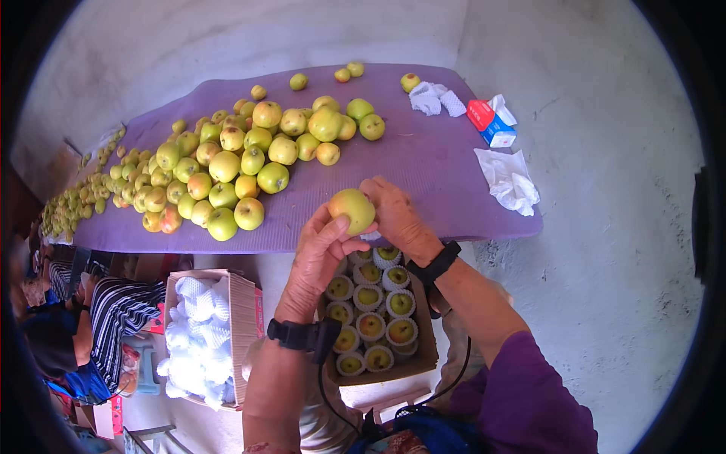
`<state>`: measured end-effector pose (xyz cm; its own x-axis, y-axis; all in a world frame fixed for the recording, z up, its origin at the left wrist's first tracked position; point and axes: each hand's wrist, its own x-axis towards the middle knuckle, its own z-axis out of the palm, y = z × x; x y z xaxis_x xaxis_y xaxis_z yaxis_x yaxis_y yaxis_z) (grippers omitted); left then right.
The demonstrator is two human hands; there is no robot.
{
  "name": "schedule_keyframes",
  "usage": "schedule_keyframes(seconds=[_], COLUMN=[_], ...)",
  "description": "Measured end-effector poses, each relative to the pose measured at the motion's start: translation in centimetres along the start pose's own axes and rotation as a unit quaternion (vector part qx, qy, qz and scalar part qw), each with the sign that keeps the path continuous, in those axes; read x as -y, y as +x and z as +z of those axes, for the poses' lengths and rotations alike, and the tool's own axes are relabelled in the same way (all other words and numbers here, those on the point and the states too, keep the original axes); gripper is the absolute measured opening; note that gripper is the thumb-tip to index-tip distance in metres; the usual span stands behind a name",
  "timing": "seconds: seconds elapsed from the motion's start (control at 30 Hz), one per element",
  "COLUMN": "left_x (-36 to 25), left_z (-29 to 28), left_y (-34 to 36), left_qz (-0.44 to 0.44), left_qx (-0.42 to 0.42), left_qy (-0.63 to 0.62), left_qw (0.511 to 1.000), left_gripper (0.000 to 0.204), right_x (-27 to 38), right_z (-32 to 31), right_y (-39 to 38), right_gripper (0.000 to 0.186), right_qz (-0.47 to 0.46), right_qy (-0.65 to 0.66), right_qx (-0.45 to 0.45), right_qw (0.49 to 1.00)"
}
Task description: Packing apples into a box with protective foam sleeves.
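Above the near edge of the purple-covered table, a yellow-green apple (pixel 352 209) sits in my left hand (pixel 316 246), gripped by the thumb and fingers. My right hand (pixel 397 216) is curled in close against the apple's right side; its fingertips are partly hidden, and what they pinch cannot be made out. A small bit of white (pixel 370 235) shows just under the hands. Below them stands a cardboard box (pixel 425 352) of apples (pixel 370 326), each in a white foam net and set in rows. My forearms cover part of that box.
A big heap of loose apples (pixel 224 166) covers the left and middle of the purple table (pixel 423 166). Foam nets (pixel 427 98), a tissue box (pixel 491 122) and crumpled tissue (pixel 508 180) lie at the right. A carton of foam nets (pixel 200 333) stands lower left, near another person (pixel 113 325).
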<state>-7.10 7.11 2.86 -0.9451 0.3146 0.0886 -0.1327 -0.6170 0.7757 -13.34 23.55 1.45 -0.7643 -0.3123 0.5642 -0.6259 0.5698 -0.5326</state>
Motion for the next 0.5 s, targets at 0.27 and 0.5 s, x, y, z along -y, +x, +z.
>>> schedule_keyframes(seconds=[0.27, 0.5], left_x=[0.2, 0.3], left_z=[-0.1, -1.1], left_y=[0.2, -0.3], left_qz=[0.069, 0.089], left_qx=[-0.085, -0.134], left_qy=[0.085, 0.276], left_qw=[0.99, 0.948], left_gripper=[0.046, 0.047], right_x=[0.4, 0.7], right_z=[0.1, -0.5], right_y=[1.1, 1.2], right_gripper=[0.013, 0.015], right_qz=[0.047, 0.042], right_qy=[0.202, 0.189], right_qx=[0.012, 0.025], right_qw=[0.978, 0.981])
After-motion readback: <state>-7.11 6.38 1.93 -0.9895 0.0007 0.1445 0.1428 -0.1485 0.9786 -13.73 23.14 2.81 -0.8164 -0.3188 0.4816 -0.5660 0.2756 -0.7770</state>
